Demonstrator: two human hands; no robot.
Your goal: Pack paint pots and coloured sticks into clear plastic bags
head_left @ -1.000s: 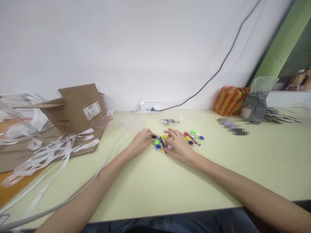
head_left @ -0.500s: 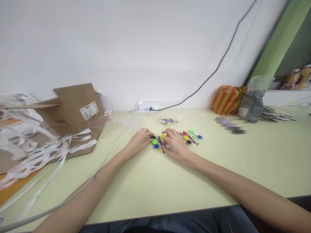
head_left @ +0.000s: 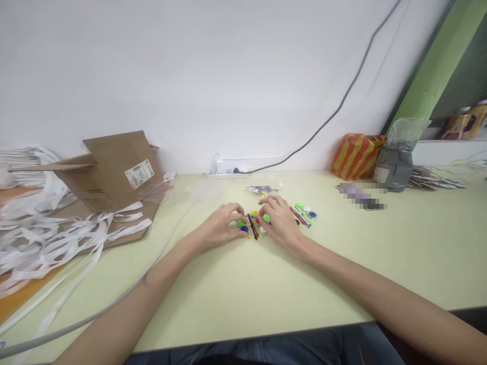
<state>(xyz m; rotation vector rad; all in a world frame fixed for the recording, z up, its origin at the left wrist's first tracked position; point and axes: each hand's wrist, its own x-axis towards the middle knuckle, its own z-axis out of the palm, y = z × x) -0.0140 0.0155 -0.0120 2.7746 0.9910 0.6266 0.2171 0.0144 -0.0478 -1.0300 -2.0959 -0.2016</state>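
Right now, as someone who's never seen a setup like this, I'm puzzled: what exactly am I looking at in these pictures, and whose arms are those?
There is no machine here. These are a person's own bare arms, filmed by a camera worn on their head, which looks forward and down, so every picture comes from that one viewpoint. The left hand and right hand rest on a small cluster of coloured round discs and thin coloured sticks, though I can't tell whether either hand is gripping anything. Just beyond the right hand lie more discs. All of this sits on a pale green table. Farther off are a cardboard box, white plastic strapping, a power strip and a striped bag.
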